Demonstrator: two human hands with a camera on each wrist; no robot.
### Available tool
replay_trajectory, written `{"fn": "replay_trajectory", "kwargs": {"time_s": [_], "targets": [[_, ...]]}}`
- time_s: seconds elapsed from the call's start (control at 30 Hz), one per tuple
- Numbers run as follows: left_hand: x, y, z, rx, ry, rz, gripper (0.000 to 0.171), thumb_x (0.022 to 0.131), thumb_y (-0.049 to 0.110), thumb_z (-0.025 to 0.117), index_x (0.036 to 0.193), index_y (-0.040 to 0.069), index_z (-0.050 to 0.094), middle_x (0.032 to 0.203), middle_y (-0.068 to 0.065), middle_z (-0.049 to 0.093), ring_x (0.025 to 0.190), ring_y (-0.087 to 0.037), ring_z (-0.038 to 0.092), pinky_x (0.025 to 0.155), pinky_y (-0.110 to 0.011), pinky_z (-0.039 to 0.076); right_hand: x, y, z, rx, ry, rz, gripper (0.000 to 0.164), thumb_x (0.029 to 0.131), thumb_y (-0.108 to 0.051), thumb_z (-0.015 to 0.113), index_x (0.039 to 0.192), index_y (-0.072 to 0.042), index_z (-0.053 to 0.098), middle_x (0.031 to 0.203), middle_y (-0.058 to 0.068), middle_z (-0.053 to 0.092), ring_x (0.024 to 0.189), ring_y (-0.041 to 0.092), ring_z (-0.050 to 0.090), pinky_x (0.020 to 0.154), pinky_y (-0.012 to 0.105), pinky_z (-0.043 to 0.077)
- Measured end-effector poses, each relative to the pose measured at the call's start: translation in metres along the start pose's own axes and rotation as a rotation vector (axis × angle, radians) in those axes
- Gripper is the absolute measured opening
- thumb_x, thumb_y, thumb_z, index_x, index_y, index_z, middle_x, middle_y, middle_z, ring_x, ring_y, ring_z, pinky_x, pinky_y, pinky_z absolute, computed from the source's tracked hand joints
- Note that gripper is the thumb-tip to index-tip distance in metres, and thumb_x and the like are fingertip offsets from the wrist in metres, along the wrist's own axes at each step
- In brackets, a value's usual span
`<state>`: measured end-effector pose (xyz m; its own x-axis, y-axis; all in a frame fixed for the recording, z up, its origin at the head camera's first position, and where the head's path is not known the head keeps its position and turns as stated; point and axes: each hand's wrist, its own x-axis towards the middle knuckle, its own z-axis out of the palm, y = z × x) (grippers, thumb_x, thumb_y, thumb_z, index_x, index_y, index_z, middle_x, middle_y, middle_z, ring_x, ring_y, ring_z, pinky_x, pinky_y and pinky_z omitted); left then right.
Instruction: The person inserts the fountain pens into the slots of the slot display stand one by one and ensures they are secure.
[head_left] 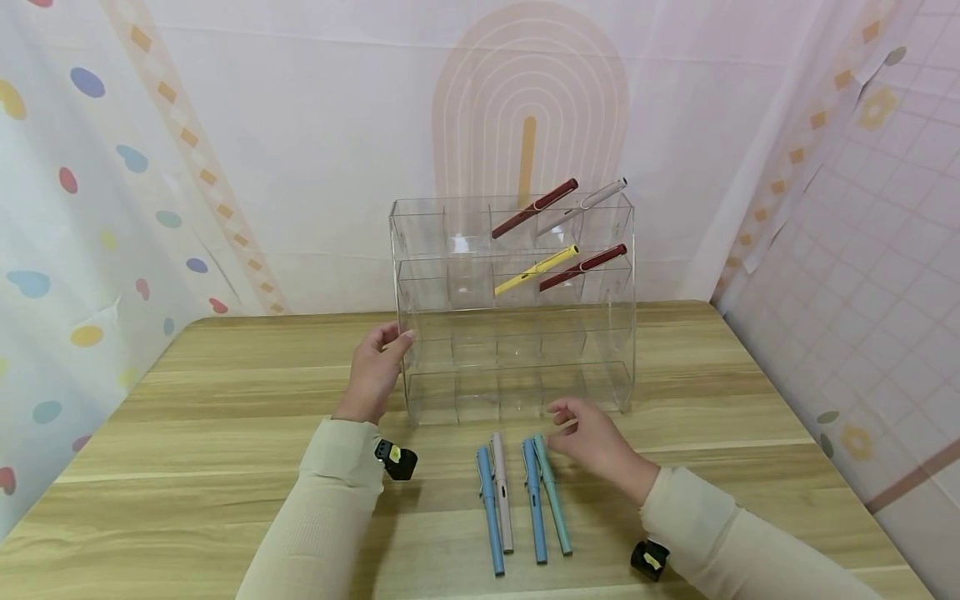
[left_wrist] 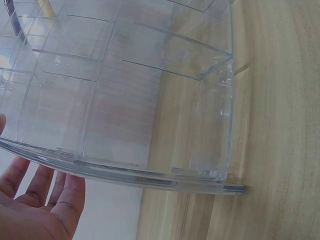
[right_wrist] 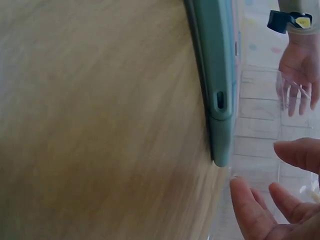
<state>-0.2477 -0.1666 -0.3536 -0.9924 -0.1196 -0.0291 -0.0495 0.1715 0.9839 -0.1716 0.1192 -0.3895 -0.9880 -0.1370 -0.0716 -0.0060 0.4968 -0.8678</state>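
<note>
A clear acrylic display rack (head_left: 517,350) with tiers of small compartments stands on the table. My left hand (head_left: 375,371) grips its left side panel, thumb on one face and fingers (left_wrist: 70,202) on the other. The right hand (head_left: 596,442) hovers with loosely bent fingers, holding nothing, beside the upper end of a teal pen (head_left: 553,492). In the right wrist view the teal pen (right_wrist: 217,75) lies close to the thumb and fingertips. Left of it lie a blue pen (head_left: 536,500), a pale pinkish-grey pen (head_left: 502,492) and another blue pen (head_left: 491,512).
In the rack's top tier lean a dark red pen (head_left: 536,208) and a pale grey pen (head_left: 585,206). One tier lower lean a yellow pen (head_left: 536,270) and another dark red pen (head_left: 583,267). A patterned curtain (head_left: 337,125) hangs behind the wooden table (head_left: 225,467).
</note>
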Motion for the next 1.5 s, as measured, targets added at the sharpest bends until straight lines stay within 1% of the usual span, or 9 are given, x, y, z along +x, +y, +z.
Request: {"fn": "replay_trajectory", "kwargs": {"time_s": [0.23,0.43,0.63,0.8,0.93,1.1,1.27,1.33,1.5], "targets": [[-0.001,0.000,0.000,-0.005,-0.003,0.002,0.048,0.101,0.026,0.050,0.141,0.001,0.041,0.138,-0.014,0.043,0.127,-0.027,0.043,0.099,-0.041,0.039,0.002,0.001,0.008,-0.102,-0.103,0.020,0.045,0.079,-0.002,0.072,0.122,0.000,0.060,0.108,0.013,0.060,0.100,0.029,0.059,0.071,0.037,0.051],[-0.002,0.002,-0.001,-0.005,-0.012,-0.005,0.049,0.101,0.028,0.050,0.142,0.002,0.041,0.140,-0.014,0.042,0.129,-0.027,0.041,0.102,-0.043,0.037,0.002,-0.002,0.012,-0.164,-0.154,0.037,0.046,0.078,-0.001,0.074,0.122,-0.001,0.060,0.108,0.014,0.058,0.078,0.019,0.056,0.061,0.032,0.048],[-0.002,0.002,0.000,-0.002,-0.012,-0.007,0.048,0.101,0.027,0.050,0.142,0.002,0.041,0.140,-0.014,0.042,0.128,-0.028,0.041,0.102,-0.043,0.038,0.003,-0.002,0.012,-0.203,-0.177,0.024,0.047,0.078,0.001,0.073,0.123,0.001,0.059,0.103,0.013,0.058,0.069,0.017,0.052,0.060,0.030,0.045],[-0.001,0.002,0.000,-0.008,-0.003,-0.006,0.047,0.101,0.026,0.050,0.140,0.002,0.042,0.139,-0.014,0.043,0.126,-0.027,0.043,0.100,-0.041,0.039,0.004,-0.003,0.011,-0.246,-0.204,0.009,0.045,0.079,0.001,0.070,0.122,0.003,0.059,0.092,0.008,0.056,0.062,0.015,0.047,0.057,0.028,0.041],[-0.001,0.002,0.000,-0.009,-0.002,-0.006,0.047,0.101,0.026,0.050,0.140,0.002,0.042,0.138,-0.014,0.043,0.126,-0.027,0.043,0.099,-0.041,0.038,0.007,-0.005,0.013,-0.288,-0.214,0.005,0.043,0.079,0.001,0.068,0.121,0.003,0.060,0.085,0.005,0.058,0.056,0.013,0.044,0.053,0.027,0.038],[-0.002,0.002,-0.001,-0.010,-0.005,-0.007,0.049,0.101,0.028,0.051,0.141,0.002,0.041,0.139,-0.014,0.043,0.127,-0.027,0.042,0.100,-0.041,0.038,0.009,-0.006,0.016,-0.313,-0.219,0.006,0.042,0.078,0.003,0.064,0.120,0.004,0.061,0.069,0.002,0.058,0.046,0.009,0.037,0.046,0.024,0.034],[-0.001,0.001,-0.001,-0.014,-0.010,-0.011,0.050,0.101,0.028,0.050,0.142,0.002,0.040,0.141,-0.014,0.042,0.129,-0.027,0.041,0.102,-0.043,0.037,0.010,-0.008,0.018,-0.314,-0.219,0.013,0.037,0.080,0.004,0.064,0.117,0.003,0.061,0.075,0.004,0.064,0.042,0.008,0.036,0.043,0.023,0.034],[0.000,0.001,-0.001,-0.014,-0.013,-0.011,0.050,0.101,0.028,0.050,0.142,0.002,0.040,0.142,-0.014,0.041,0.130,-0.028,0.040,0.103,-0.043,0.037,0.011,-0.009,0.018,-0.316,-0.222,0.018,0.035,0.080,0.004,0.065,0.115,0.002,0.061,0.072,0.003,0.062,0.041,0.008,0.036,0.043,0.023,0.034],[0.000,0.000,-0.001,-0.012,-0.013,-0.008,0.049,0.101,0.027,0.051,0.142,0.002,0.040,0.142,-0.014,0.041,0.130,-0.029,0.040,0.104,-0.045,0.037,0.011,-0.008,0.017,-0.324,-0.222,0.027,0.028,0.081,0.002,0.066,0.108,-0.001,0.062,0.057,-0.001,0.051,0.040,0.008,0.036,0.042,0.023,0.035]]}}
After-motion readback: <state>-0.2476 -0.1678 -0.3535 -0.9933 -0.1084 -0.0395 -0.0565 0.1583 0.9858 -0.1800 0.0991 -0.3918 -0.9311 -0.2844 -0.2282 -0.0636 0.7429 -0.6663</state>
